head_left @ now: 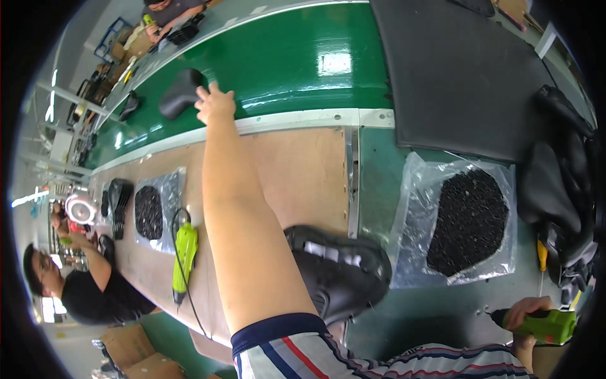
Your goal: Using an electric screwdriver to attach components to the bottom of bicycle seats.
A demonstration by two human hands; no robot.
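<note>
My left arm stretches far forward over the workbench. My left hand (pixel 216 104), fingers spread, is at the right end of a black bicycle saddle (pixel 180 93) on the green conveyor belt (pixel 284 57); whether the fingertips touch it I cannot tell. Low at the right, my right hand (pixel 528 312) is wrapped round a green power screwdriver (pixel 548 326), its black nose pointing left. A larger black seat piece (pixel 344 271) with light slots lies close to my body, partly hidden by my left forearm. To its right, small black parts (pixel 470 221) are heaped on a clear plastic bag (pixel 413 218).
A lime-green corded screwdriver (pixel 185 256) lies left of my arm, near another bag of black parts (pixel 149 211). Black covers (pixel 549 183) and a yellow-handled screwdriver (pixel 542 256) are at the right. Co-workers sit at the left (pixel 95 290) and across the belt (pixel 173 16).
</note>
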